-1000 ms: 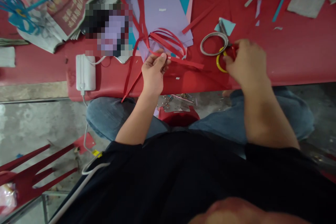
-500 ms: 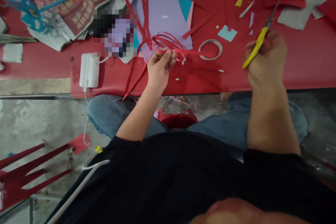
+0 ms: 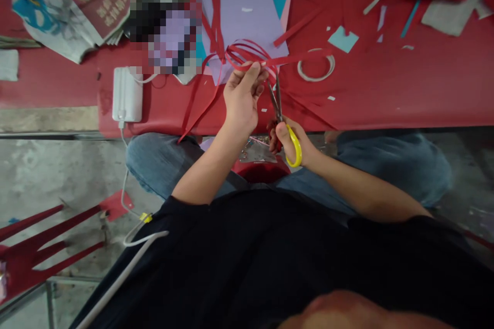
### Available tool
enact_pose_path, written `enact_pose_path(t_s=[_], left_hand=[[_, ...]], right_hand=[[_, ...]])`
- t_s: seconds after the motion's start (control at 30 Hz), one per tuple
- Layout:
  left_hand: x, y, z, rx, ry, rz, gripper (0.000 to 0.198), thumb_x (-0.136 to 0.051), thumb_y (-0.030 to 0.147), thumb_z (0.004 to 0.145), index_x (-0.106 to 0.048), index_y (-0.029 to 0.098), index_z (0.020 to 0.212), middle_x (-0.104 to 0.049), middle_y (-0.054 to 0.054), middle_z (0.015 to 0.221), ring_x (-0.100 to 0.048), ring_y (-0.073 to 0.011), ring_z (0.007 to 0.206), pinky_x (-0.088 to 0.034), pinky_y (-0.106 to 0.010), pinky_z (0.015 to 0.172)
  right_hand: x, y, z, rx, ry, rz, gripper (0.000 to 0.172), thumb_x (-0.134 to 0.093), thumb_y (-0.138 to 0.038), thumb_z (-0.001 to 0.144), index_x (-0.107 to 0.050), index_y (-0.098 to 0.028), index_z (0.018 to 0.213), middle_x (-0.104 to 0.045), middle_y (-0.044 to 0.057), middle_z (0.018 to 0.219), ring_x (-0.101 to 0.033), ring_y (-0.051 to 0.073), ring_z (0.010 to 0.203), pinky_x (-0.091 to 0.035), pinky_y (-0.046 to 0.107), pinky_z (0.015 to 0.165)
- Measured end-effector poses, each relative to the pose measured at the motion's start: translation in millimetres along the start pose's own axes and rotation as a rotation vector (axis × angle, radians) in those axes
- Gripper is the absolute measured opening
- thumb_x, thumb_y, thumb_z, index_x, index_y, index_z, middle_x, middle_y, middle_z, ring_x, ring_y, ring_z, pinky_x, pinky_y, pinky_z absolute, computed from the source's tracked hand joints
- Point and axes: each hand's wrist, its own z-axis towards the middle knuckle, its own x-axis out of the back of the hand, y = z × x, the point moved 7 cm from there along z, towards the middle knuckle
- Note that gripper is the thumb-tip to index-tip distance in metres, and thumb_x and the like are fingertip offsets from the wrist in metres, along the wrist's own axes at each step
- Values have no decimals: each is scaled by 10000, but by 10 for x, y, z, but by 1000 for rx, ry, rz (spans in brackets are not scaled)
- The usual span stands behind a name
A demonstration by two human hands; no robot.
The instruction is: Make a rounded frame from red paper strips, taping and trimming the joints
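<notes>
My left hand [image 3: 245, 95] pinches a looped bundle of narrow red strips [image 3: 247, 51] above the table. One strip end reaches right, towards a pale tape ring [image 3: 316, 65]. My right hand [image 3: 289, 139] grips yellow-handled scissors [image 3: 295, 150], its fingers partly hidden behind the handles. The scissor blades are parted and point up at the strips, just right of my left fingertips. Behind the bundle lie purple sheets [image 3: 247, 10], with more red strips across them.
On the red table [image 3: 386, 92] lie a white power bank [image 3: 127, 94] with a cable, newspapers [image 3: 111, 5], a blue paper flower [image 3: 36, 7] at the left, paper scraps [image 3: 343, 39] and a white cloth-like piece [image 3: 450, 13]. A red stool [image 3: 260, 168] shows between the knees.
My right hand has come from the far right to beside my left hand, bringing the scissors, now turned blades up. My left hand still holds the strips. The view has shifted slightly.
</notes>
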Motion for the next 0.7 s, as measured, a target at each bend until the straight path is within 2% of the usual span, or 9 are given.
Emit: enact_pose_path(t_s=[0.1,0.2,0.33,0.47,0.6,0.7], left_hand=[[-53,-10,-98,-13,26,25,109,-743,205,1078,-660,210,1007,-807,-25,1112,-763,-263,1480,-623,-378,1214],[-95,-15,-153,-41,27,41,101,-720,188,1098,-640,188,1037,-799,-25,1114,-739,-277,1519,-599,-407,1262],[-66,-53,-135,-74,32,18,153,-784,283,1084,-676,198,1151,-822,-40,1307,-718,-277,1545,-619,-354,1231],[-19,-91,-91,-111,20,13,228,-822,351,1060,-695,204,1181,-815,-49,1365,-732,-278,1526,-631,-325,1203],[6,-107,-108,-142,36,43,196,-824,325,1055,-688,204,1126,-815,-45,1365,-761,-247,1478,-643,-286,1162],[3,-100,-142,-176,43,80,165,-819,257,1046,-666,198,1047,-820,-46,1281,-792,-254,1421,-662,-318,1130]], right_hand=[[5,-88,52,8,13,13,633,-610,-918,1017,-597,-287,1071,-627,-46,719,-691,160,556,-594,295,503],[7,-233,77,17,58,-12,666,-605,-945,998,-597,-281,1049,-617,-46,700,-703,170,548,-602,306,494],[2,-454,128,71,60,-74,662,-601,-938,1007,-583,-277,1009,-582,-49,675,-687,173,531,-586,324,490],[11,-577,174,108,44,-125,684,-588,-955,997,-567,-273,959,-550,-43,665,-620,165,551,-533,339,500],[8,-571,205,95,34,-167,673,-576,-937,1018,-539,-274,904,-570,-29,676,-607,163,575,-469,333,507],[19,-587,227,149,77,-205,674,-574,-938,1019,-552,-277,890,-575,-18,707,-586,167,612,-447,329,521]])
